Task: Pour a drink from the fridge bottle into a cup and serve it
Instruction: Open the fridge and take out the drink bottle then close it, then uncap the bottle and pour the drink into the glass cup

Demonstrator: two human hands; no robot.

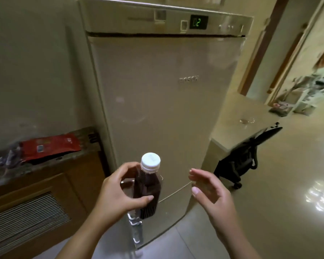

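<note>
My left hand (118,195) grips a clear plastic bottle (147,186) of dark drink with a white cap, held upright in front of the fridge. My right hand (211,193) hovers open a short way to the right of the bottle, fingers spread, touching nothing. The beige fridge (161,94) stands straight ahead with its door shut and a green "02" on its display. A clear glass cup (247,121) sits on the pale counter (238,128) to the right of the fridge.
A wooden cabinet with a stone top (45,165) stands at the left, holding a red packet (51,146). A black folded stroller (245,156) leans by the counter end. Glossy tiled floor spreads right toward shelves (307,94).
</note>
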